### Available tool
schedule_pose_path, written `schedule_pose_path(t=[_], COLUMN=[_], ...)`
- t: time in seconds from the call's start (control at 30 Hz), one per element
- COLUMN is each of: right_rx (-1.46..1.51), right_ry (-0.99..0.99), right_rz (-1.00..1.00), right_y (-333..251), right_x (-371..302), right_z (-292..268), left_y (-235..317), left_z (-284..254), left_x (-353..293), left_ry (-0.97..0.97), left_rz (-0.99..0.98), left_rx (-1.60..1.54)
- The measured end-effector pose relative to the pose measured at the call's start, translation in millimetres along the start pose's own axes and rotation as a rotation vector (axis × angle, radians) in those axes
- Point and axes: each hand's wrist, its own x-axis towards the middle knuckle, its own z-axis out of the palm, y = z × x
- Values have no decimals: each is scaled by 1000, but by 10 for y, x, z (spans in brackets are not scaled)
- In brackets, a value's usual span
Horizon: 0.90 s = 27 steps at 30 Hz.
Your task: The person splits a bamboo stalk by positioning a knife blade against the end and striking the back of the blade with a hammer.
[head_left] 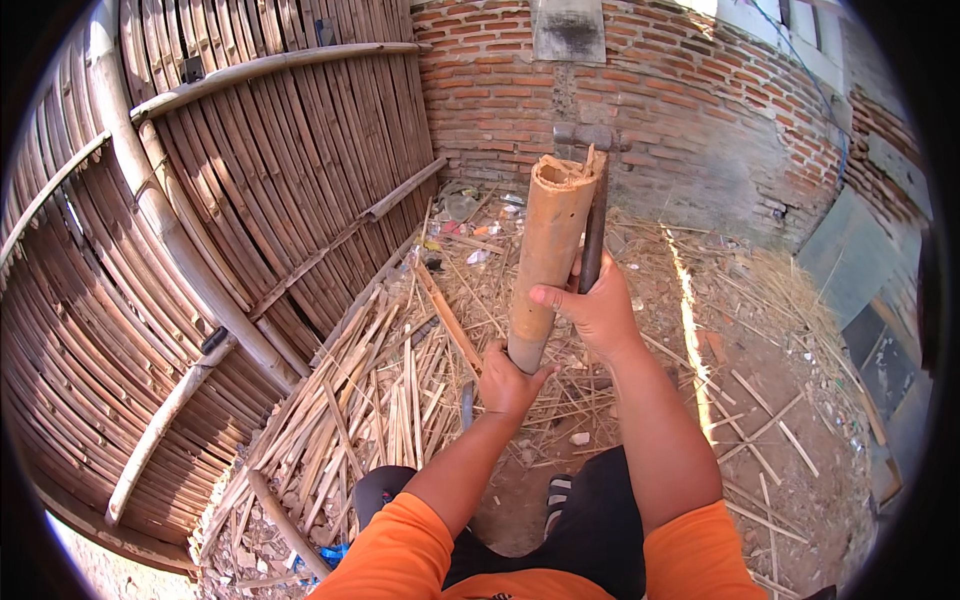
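A thick tan bamboo tube (pixel 549 245) stands nearly upright in front of me, its hollow top ragged and splintered. My left hand (pixel 508 382) is closed round its greyish lower end. Just behind the tube's right side rises a hammer (pixel 597 215), dark handle down and worn metal head up. My right hand (pixel 598 305) grips that handle, and its thumb reaches across onto the bamboo. The fingers behind the handle are partly hidden. Below, a curved grey metal piece (pixel 467 405) shows by my left forearm; its kind is unclear.
Split bamboo strips (pixel 370 400) lie heaped on the ground at the left, with scattered strips (pixel 770 430) at the right. A bamboo-slat wall (pixel 290 130) bounds the left and a brick wall (pixel 480 100) the back. Grey sheets (pixel 855 250) lean at the right. Litter (pixel 475 230) lies by the corner.
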Motion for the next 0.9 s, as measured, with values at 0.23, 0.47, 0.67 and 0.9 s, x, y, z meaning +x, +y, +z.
schedule_pose_path(t=[0.23, 0.47, 0.67, 0.9], right_rx=[160, 50, 18, 10], right_ry=[-1, 131, 118, 157], right_rz=[-27, -19, -42, -26], right_y=[371, 615, 693, 811], right_x=[-21, 310, 432, 620], right_z=[-154, -248, -430, -491], left_y=[-771, -2240, -2486, -3042], left_z=[179, 422, 608, 911], left_x=[-276, -1071, -1413, -1546], left_ry=[18, -452, -886, -986], left_rz=[350, -939, -1021, -1066], left_rx=[-108, 332, 675, 658])
